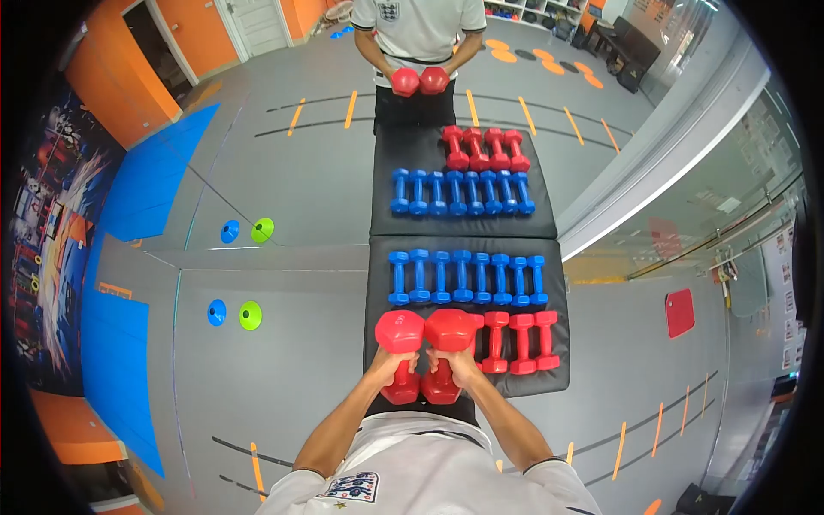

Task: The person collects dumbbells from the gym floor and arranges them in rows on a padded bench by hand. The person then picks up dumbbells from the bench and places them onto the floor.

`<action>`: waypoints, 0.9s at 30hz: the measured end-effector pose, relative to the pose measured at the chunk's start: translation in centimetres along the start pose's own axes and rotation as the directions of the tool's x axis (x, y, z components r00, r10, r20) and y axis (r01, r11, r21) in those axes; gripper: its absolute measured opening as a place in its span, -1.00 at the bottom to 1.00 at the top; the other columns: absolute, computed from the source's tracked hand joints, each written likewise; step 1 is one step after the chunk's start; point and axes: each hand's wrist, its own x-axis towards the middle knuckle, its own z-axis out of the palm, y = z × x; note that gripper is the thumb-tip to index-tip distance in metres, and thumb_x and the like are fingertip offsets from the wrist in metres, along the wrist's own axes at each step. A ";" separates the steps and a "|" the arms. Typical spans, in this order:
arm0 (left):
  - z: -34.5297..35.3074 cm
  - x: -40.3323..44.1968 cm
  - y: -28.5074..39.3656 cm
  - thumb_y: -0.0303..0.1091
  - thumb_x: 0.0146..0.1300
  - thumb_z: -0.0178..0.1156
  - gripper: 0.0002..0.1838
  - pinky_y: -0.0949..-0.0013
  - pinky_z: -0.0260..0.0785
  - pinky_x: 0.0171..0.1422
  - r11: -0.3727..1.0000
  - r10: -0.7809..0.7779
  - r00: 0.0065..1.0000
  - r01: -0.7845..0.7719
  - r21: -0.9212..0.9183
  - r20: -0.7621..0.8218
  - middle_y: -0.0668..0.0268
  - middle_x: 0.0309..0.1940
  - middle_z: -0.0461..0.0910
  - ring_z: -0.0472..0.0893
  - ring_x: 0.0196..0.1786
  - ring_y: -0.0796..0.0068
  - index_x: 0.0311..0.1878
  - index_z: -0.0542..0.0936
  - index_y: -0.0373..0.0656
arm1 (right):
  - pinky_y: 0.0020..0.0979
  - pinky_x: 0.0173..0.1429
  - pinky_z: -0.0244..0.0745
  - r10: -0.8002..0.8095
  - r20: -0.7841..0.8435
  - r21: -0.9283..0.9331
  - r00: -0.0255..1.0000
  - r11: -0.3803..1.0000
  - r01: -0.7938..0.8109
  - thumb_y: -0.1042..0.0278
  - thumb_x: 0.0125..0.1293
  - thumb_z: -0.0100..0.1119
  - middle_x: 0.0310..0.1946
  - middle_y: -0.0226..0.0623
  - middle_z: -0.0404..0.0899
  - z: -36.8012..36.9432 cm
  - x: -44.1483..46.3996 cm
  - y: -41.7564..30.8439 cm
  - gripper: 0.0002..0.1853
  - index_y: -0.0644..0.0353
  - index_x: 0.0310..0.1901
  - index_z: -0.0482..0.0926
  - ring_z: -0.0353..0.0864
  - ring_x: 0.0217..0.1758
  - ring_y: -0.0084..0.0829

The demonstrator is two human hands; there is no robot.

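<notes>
My left hand (396, 367) is wrapped round the handle of a red dumbbell (400, 331), which stands nearly on end. Right beside it, my right hand (455, 366) grips a second red dumbbell (450, 330) the same way. The upper heads of the two are side by side in front of my waist, at the near edge of a black padded bench (472, 383). On the bench, several red dumbbells (522, 343) lie to the right of my hands, one partly hidden by my right dumbbell. A row of several blue dumbbells (462, 276) lies beyond them.
A large mirror (292, 215) rises behind the bench, reflecting me and the dumbbells. On the floor at left are a blue cone (217, 312), a green cone (250, 316) and a blue mat (116, 369). An agility ladder (621, 446) and red pad (679, 312) lie right.
</notes>
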 end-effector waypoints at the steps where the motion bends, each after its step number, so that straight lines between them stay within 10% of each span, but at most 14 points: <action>1: -0.4 1.5 -0.6 -0.56 0.03 0.22 -0.79 0.39 0.34 -0.49 1.000 -0.022 0.999 0.022 0.014 -0.025 0.29 -0.58 0.50 0.52 -0.57 0.47 -0.22 0.52 -0.17 | -0.40 -0.50 0.39 0.020 -0.035 0.009 0.999 1.000 -0.020 0.59 0.09 0.28 -0.62 -0.36 0.46 -0.9 1.4 0.7 -0.83 0.19 -0.32 0.50 0.47 -0.60 -0.46; 18: -7.6 15.8 -11.0 -0.50 0.02 0.28 -0.89 0.41 0.38 -0.55 0.940 -0.316 0.837 0.340 -0.028 -0.448 0.30 -0.61 0.52 0.53 -0.63 0.49 -0.37 0.55 -0.22 | -0.43 -0.52 0.42 0.300 -0.418 -0.086 0.857 0.927 -0.366 0.45 0.11 0.36 -0.58 -0.42 0.50 -9.8 15.7 10.2 -0.83 0.13 -0.29 0.54 0.50 -0.59 -0.51; 23: -11.9 17.2 -15.6 -0.44 0.04 0.34 -0.40 0.19 0.47 0.13 0.807 -0.383 0.826 0.517 0.286 -0.413 0.19 0.02 0.60 0.60 0.06 0.26 0.22 0.46 -0.14 | -0.39 -0.30 0.47 0.197 -0.394 -0.221 0.898 0.928 -0.301 0.39 0.16 0.37 -0.38 -0.39 0.56 -14.8 18.3 16.9 -0.69 0.15 -0.08 0.51 0.54 -0.39 -0.49; 27: -13.1 17.4 -16.1 -0.32 0.11 0.36 -0.28 0.18 0.45 0.17 0.790 -0.394 0.868 0.488 0.371 -0.301 0.13 0.08 0.57 0.60 0.09 0.23 0.35 0.32 -0.09 | -0.27 0.01 0.48 0.255 -0.364 -0.300 0.896 0.879 -0.372 0.25 0.22 0.32 -0.11 -0.22 0.57 -15.8 18.9 17.0 -0.43 0.21 0.20 0.33 0.58 -0.12 -0.31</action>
